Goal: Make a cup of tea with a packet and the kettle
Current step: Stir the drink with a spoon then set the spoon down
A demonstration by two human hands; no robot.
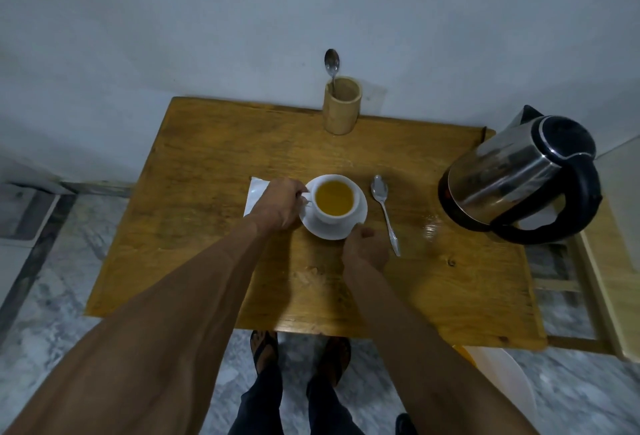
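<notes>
- The left hand [280, 204] closes its grip on the handle of the white cup [334, 200], fingers pinched at the loop on the cup's left side.
- The right hand [365, 244] curls its grip onto the near rim of the saucer [360, 218]; how firmly it clamps cannot be told.
- The cup stands upright on the saucer at mid-worktop [207, 261], filled nearly to the brim with clear amber-yellow tea; no bag or string shows in it.
- A white packet [255, 192] lies flat just left of the cup, partly hidden by the left hand, seemingly spent.
- A spoon [384, 211] lies just right of the cup, apart from the saucer.
- The steel kettle [519, 175] sits well right of the cup, lid shut.
- Behind the cup, a bamboo holder [343, 105] keeps a second spoon [331, 64].
- Judged from this, brewing looks done; only lifting or serving appears left.
</notes>
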